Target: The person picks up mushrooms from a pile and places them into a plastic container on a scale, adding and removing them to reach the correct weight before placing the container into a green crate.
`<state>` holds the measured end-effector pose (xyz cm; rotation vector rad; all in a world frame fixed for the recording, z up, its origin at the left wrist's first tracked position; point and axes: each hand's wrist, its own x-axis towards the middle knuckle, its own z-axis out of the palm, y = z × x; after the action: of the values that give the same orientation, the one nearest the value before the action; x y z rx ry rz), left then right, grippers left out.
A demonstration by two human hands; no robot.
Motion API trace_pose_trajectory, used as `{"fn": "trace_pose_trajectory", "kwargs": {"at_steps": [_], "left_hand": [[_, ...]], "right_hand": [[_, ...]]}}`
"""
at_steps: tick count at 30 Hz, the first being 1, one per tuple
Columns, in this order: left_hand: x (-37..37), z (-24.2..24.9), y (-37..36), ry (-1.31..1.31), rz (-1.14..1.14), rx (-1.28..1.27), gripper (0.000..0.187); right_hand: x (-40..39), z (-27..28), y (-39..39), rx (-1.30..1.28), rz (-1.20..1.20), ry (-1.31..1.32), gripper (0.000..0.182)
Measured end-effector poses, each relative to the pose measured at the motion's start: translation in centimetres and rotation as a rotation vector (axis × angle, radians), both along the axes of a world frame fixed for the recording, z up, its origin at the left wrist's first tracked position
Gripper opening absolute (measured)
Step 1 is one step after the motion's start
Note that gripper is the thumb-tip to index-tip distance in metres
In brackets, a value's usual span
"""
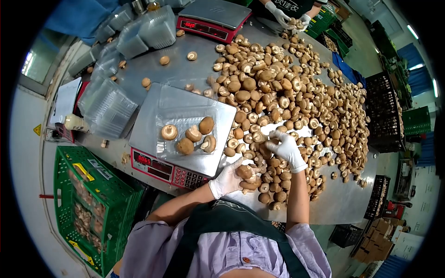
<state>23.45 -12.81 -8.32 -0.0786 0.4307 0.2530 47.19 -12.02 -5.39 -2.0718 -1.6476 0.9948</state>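
My left hand, in a white glove, is closed around brown-capped mushrooms at the near edge of the pile. My right hand, gloved too, reaches into the pile with its thumb and fingertips at a mushroom. Left of my hands, a clear plastic tray rests on the plate of a digital scale. Several mushrooms lie loose in the tray, some cap up, others showing pale stems. The scale's red display is lit.
A big mushroom heap covers the metal table's right side. Stacked clear trays stand at left. Another scale sits at the back. A co-worker's gloved hands hold mushrooms across the table. A green crate stands lower left.
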Motion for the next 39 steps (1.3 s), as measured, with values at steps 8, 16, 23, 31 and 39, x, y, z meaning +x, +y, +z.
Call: {"fn": "trace_pose_trajectory", "kwargs": {"at_steps": [8,16,23,31,39], "left_hand": [[-0.4,-2.5,-0.1,0.008,-0.075,0.008,0.053],[-0.5,-2.1,-0.2,-0.115,-0.001,-0.006,0.055],[-0.2,-0.3,-0.5,-0.157,0.020,0.132,0.067],[-0.2,1.0,-0.4,-0.169,0.047,0.107,0.064],[-0.8,-0.2,-0.3,-0.186,0.058,0.210,0.059]], "right_hand": [[-2.9,-2.7,9.0,0.142,-0.238,-0.542,0.042],[-2.0,-1.3,4.0,0.192,-0.656,0.534,0.027],[-2.3,5.0,-5.5,-0.026,0.152,0.338,0.030],[-1.3,0.5,1.5,0.192,-0.189,-0.097,0.036],[-1.8,-3.0,4.3,0.157,-0.122,-0.254,0.049]]}}
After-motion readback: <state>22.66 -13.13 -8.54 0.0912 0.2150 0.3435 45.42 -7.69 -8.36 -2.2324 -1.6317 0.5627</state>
